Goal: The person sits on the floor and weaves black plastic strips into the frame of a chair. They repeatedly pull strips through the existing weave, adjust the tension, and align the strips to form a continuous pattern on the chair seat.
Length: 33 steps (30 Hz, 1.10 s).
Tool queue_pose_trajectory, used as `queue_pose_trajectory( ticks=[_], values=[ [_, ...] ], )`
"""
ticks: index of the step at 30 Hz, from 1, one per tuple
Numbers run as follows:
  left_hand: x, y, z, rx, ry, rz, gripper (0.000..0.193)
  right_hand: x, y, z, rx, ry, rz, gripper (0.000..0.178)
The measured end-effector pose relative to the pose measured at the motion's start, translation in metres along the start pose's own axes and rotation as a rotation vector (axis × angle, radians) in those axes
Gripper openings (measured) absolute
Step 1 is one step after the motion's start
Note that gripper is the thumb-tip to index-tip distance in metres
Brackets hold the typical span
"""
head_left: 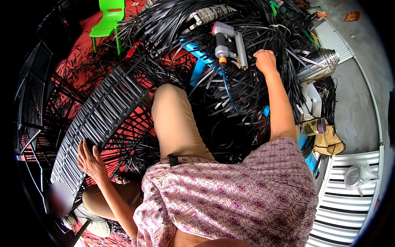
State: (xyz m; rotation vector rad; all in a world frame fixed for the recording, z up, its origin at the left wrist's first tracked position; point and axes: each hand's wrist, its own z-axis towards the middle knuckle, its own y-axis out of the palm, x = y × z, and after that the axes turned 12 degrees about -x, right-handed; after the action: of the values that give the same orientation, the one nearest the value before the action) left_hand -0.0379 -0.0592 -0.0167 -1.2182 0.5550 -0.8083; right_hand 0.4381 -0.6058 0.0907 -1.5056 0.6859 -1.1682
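Observation:
My left hand (pixel 91 162) lies with fingers spread on a black woven panel (pixel 96 109) made of strips wound over a frame. My right hand (pixel 265 61) reaches out over a large heap of flat black plastic strips (pixel 255 88). Its fingers are curled together, and what they hold, if anything, is too small to make out. Just left of that hand, a grey air stapler (pixel 222 39) rests on the heap. A thin blue hose (pixel 230 92) runs from its handle through an orange fitting.
A green plastic chair (pixel 109 22) stands on red flooring at the far left. Blue bars (pixel 198 70) show beneath the strips. To the right are a shiny metal cylinder (pixel 317 66), a tan cloth (pixel 329 142) and a white slatted surface (pixel 349 206). Black frames (pixel 33 94) stand at left.

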Motion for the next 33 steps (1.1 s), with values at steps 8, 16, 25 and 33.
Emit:
queue_pose_trajectory(
  ticks=[8, 16, 25, 33],
  values=[
    [-0.001, 0.001, 0.000, -0.006, -0.010, 0.009, 0.053, 0.021, -0.028, 0.028, 0.050, 0.092, 0.550, 0.027],
    [0.002, 0.003, -0.001, -0.001, -0.034, 0.015, 0.052, -0.017, -0.041, 0.102, 0.260, -0.155, 0.623, 0.024],
    [0.009, -0.003, -0.001, -0.004, -0.048, -0.013, 0.050, -0.136, -0.019, 0.146, 0.033, -0.438, 0.564, 0.025],
    [0.010, -0.006, -0.001, -0.017, -0.071, -0.013, 0.050, -0.171, -0.009, 0.158, 0.089, -0.292, 0.365, 0.025]
  ],
)
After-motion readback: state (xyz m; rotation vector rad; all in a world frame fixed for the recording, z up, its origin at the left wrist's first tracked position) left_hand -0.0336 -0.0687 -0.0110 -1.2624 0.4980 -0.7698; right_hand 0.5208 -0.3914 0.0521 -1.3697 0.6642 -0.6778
